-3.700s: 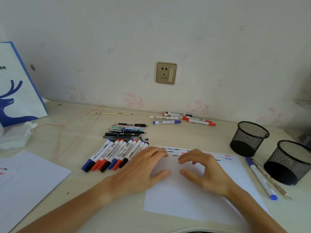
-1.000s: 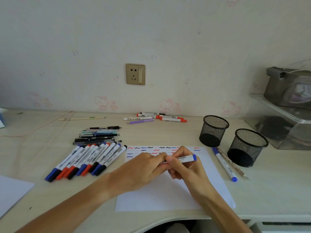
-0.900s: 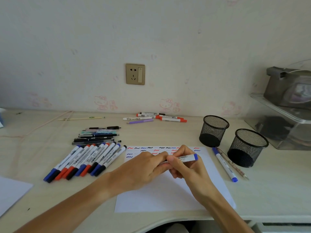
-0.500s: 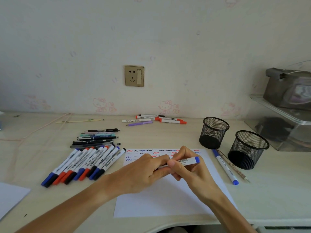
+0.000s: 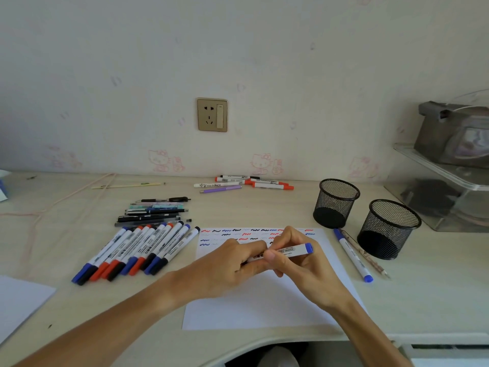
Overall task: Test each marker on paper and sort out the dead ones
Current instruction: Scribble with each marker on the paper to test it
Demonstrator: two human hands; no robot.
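Observation:
A white marker with a blue end (image 5: 293, 250) lies level between both hands above the white test paper (image 5: 264, 305). My right hand (image 5: 296, 263) grips its barrel with thumb and curled fingers. My left hand (image 5: 232, 263) pinches the marker's left end, which its fingers hide. The paper carries rows of red, blue and black squiggles (image 5: 238, 234) along its far edge. A row of several capped markers (image 5: 137, 250) lies to the left of the paper.
Two black mesh cups (image 5: 335, 202) (image 5: 387, 229) stand to the right, with a blue marker (image 5: 353, 254) and a pencil (image 5: 365, 254) lying beside them. Dark pens (image 5: 156, 211) and a far group of markers (image 5: 246, 182) lie further back. Another sheet (image 5: 18, 303) is at the left edge.
Over the last second both hands have kept hold of the blue marker above the paper, hardly moving. Several seconds ago they lay on the paper holding nothing.

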